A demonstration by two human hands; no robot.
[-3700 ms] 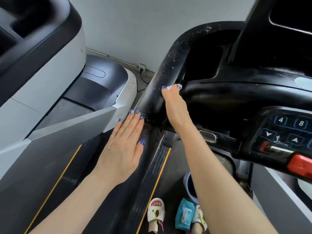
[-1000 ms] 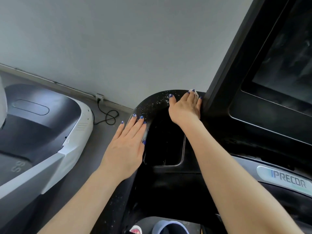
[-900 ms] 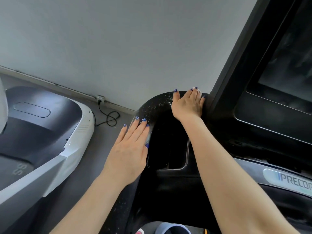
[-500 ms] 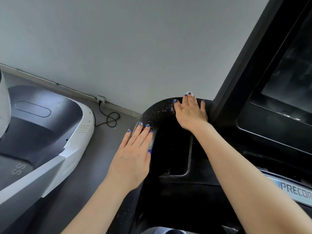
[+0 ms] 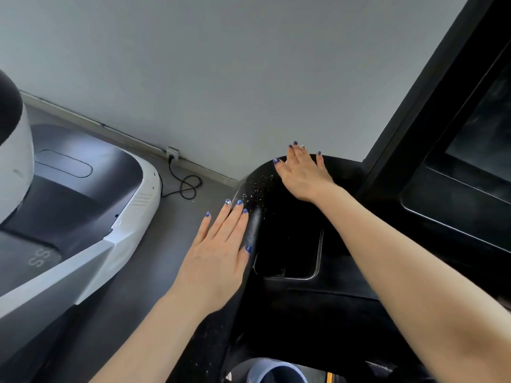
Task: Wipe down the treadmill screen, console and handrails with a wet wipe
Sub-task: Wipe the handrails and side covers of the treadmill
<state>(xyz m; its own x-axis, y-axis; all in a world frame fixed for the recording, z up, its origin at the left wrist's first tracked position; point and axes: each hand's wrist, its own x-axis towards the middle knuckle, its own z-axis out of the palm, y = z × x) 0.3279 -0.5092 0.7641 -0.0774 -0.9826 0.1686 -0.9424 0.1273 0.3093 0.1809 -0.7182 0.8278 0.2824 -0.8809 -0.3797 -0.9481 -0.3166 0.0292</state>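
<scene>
The head view looks down over the upper left corner of a black treadmill console (image 5: 290, 299). The right hand (image 5: 302, 175) lies palm-down on the curved top rim of the handrail (image 5: 255, 189), a little right of frame centre, fingers straight and slightly spread. Whether a wet wipe sits under that palm I cannot tell; none shows here. The left hand (image 5: 218, 255) rests flat on the outer side of the same rail, lower and nearer the person, fingers straight and close together, holding nothing.

The rail's long axis runs from the bottom centre of the frame up to the left hand, then bends right under the right hand. White specks dot the stretch between the two hands, so the unwiped patch seems to lie down and left of the right fingers, and the right hand is the nearer one for it. To the right, the dark screen (image 5: 481, 139) and its frame stand close beside the hand, closing that side. A recessed tray (image 5: 287, 252) opens just below. Left of the rail there is open floor (image 5: 171, 230), with a cable (image 5: 185, 186) near the wall.
</scene>
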